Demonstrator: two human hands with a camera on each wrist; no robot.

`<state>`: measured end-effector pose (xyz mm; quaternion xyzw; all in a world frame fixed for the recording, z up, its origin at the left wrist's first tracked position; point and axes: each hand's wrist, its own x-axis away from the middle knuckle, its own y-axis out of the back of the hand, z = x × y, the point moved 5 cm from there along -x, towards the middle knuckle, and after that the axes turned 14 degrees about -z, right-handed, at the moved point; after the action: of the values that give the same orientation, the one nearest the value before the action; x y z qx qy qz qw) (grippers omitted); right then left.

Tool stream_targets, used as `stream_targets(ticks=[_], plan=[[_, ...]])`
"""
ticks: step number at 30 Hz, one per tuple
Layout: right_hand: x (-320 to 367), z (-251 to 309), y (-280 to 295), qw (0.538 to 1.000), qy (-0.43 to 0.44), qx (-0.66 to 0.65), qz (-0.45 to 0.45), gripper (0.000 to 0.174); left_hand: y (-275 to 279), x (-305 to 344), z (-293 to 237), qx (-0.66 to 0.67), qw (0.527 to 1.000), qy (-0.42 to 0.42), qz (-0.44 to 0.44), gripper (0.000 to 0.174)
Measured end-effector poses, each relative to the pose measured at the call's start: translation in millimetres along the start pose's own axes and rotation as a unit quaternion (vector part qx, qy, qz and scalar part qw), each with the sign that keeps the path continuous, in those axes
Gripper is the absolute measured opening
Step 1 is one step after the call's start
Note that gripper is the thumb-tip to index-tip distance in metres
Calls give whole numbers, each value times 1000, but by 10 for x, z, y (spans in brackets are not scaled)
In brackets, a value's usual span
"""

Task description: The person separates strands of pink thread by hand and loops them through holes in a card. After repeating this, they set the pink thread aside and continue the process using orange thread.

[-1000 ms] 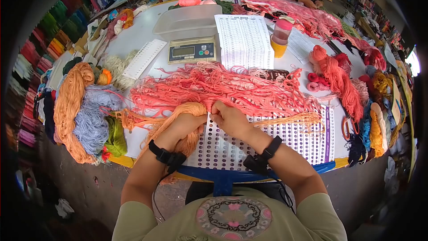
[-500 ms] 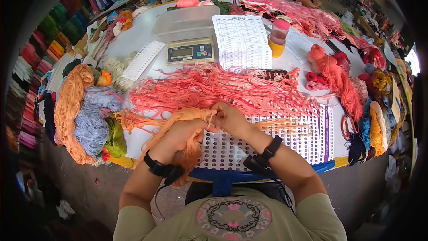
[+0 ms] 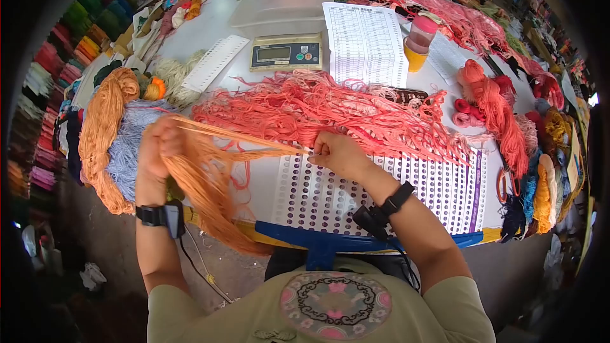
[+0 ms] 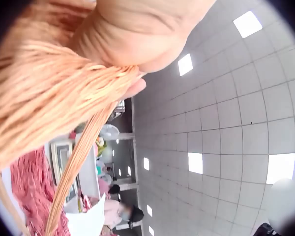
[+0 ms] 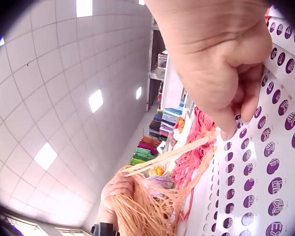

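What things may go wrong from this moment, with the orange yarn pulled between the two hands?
The taut strands might slip from the right hand or pull against the punched card.
The loose skein in the left hand may tangle, or catch on the table edge it hangs over.
Strands could snag in the pink threads close by.
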<state>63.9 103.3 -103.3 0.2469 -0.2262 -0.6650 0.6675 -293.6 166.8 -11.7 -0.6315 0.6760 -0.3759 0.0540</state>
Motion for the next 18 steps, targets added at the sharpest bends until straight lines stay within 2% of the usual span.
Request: stream_targets(ticks=[1, 2, 3, 4, 5, 7, 8, 9, 10, 11, 12, 13, 14, 17, 18], plan=[[10, -12, -10, 1000, -20, -16, 15, 26, 53, 2, -59, -1, 1000, -1, -2, 14], [16, -8, -12, 1000, -18, -18, 15, 26, 199, 7, -220, -52, 983, -123, -127, 16], [23, -3, -9, 1000, -15, -7, 8, 26, 308, 81, -363, -102, 933, -241, -248, 21], [25, 14, 1, 1000, -11, 4, -1, 26, 255, 219, -383, -291, 833, -316, -349, 29], [35, 46, 5, 1000, -8, 2, -5, 26, 148, 309, -302, -292, 832, -321, -347, 29], [90, 105, 21, 999, -7, 37, -33, 25, -406, 506, 113, -485, 792, -268, -256, 31], [122, 134, -9, 999, -1, 39, -33, 25, -613, 559, 396, -408, 847, -275, -203, 35], [140, 178, -45, 996, 1, -85, -37, 23, -810, 593, 643, -326, 891, -281, -147, 40], [151, 234, -57, 977, 4, -208, -40, 22, -971, 604, 864, -270, 932, -234, -65, 46], [216, 386, -7, 978, 11, -205, -38, 22, -1129, 626, 1043, -212, 960, -183, 19, 53], [340, 618, 99, 937, -30, -347, -25, 20, -1248, 645, 1132, -210, 959, -188, 19, 53], [450, 788, 189, 874, -73, -480, -13, 19, -1401, 669, 1242, -154, 974, -153, 68, 58], [528, 876, 265, 875, -71, -479, -16, 19, -1526, 699, 1333, -97, 982, -115, 117, 64], [701, 936, 393, 891, -69, -448, -9, 16, -1689, 742, 1530, -125, 976, -87, 156, 65], [728, 905, 418, 891, -60, -450, -22, 14, -1743, 772, 1558, -120, 978, -92, 143, 60]])
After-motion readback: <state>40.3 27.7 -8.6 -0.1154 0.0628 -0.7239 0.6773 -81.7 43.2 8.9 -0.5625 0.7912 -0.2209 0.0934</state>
